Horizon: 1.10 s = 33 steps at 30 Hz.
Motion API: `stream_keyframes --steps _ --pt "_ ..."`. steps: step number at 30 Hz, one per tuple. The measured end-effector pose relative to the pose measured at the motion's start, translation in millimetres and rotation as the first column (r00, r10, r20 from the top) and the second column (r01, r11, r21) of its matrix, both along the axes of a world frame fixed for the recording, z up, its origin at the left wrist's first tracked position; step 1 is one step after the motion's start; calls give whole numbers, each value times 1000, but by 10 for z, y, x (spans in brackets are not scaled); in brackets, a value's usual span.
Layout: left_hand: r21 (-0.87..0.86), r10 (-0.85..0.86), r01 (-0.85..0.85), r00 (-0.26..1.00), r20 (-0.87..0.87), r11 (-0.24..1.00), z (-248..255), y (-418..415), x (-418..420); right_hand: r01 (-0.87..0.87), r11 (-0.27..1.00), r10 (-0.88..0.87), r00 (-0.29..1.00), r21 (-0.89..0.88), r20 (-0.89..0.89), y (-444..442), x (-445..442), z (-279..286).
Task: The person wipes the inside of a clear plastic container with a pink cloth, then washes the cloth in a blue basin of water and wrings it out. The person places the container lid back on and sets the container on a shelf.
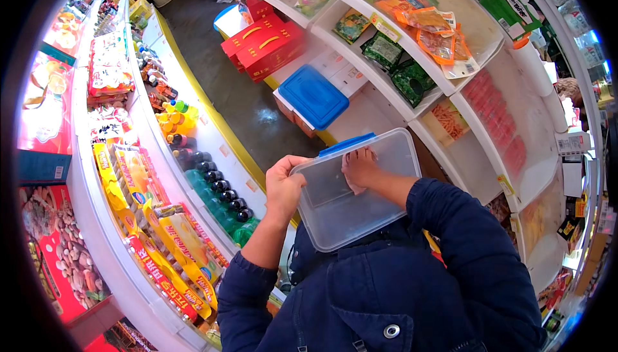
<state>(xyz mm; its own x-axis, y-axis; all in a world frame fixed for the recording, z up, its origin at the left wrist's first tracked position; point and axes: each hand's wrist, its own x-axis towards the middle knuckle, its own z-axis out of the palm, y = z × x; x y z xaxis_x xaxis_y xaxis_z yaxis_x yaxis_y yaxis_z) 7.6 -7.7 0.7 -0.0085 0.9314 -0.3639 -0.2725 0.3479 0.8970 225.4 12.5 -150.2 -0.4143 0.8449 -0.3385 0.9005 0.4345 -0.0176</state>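
A clear plastic storage box with a blue clip on its far edge is held at my waist, its open side facing up. My left hand is closed around the box's left far corner. Inside the box, my right hand presses a pinkish cloth against the inner wall; its fingertips are partly hidden by the cloth. Beyond the box, a blue plastic lid lies on a cardboard box on the low shelf ledge.
Red gift boxes stand on the ledge past the lid. White shelving on the right holds packaged snacks. The left shelves carry drink bottles and yellow cake packs. A floor aisle runs between them.
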Motion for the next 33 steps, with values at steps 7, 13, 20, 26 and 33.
stream_keyframes --steps 7,13,20,26,33 --pt "11 3 -3 1000 19 1000 -31 -29 44 -3 1000 8 976 -25 217 -251 -16 -152" --pt "-12 -36 36 998 -50 999 -13 -33 -9 5 974 3 999 -224 35 -95 -148 125" --pt "-19 -11 11 1000 25 1000 -39 -35 9 203 970 -240 880 -133 -409 -219 -680 -164" --pt "-8 14 -14 1000 19 1000 -24 -72 23 -57 969 -151 636 -242 -757 -251 -1018 14" --pt "-8 70 -69 997 35 998 -16 -131 17 -560 756 258 731 -339 -631 -415 -716 119"
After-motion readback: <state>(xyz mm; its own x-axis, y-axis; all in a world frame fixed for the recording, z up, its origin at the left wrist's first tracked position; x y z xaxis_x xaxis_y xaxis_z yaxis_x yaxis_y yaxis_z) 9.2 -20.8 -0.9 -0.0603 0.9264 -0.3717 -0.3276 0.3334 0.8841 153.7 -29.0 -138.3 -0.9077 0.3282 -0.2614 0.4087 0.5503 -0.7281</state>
